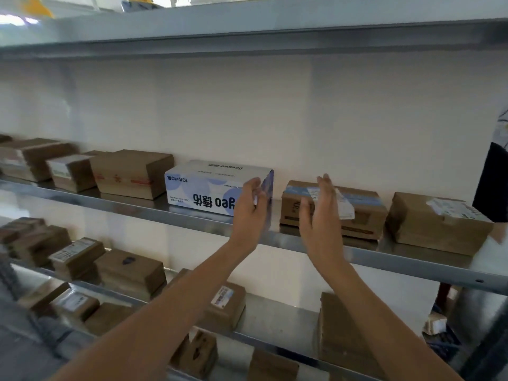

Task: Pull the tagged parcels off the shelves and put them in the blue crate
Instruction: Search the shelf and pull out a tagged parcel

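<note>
With both hands' fingers (325, 185) spread and holding nothing, the white box (209, 185) at the left fingers (255, 185) could slide back instead of the labelled parcel (357, 207) behind the right fingers.

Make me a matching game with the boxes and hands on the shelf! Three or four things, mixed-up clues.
Things:
1. white and blue box
2. left hand
3. right hand
4. brown box with blue tape

Clues:
A. open, in front of a brown box
B. printing is upside down
C. torn white label on top
D. touching the white box's right end

Pairs: 1-B, 2-D, 3-A, 4-C
</note>
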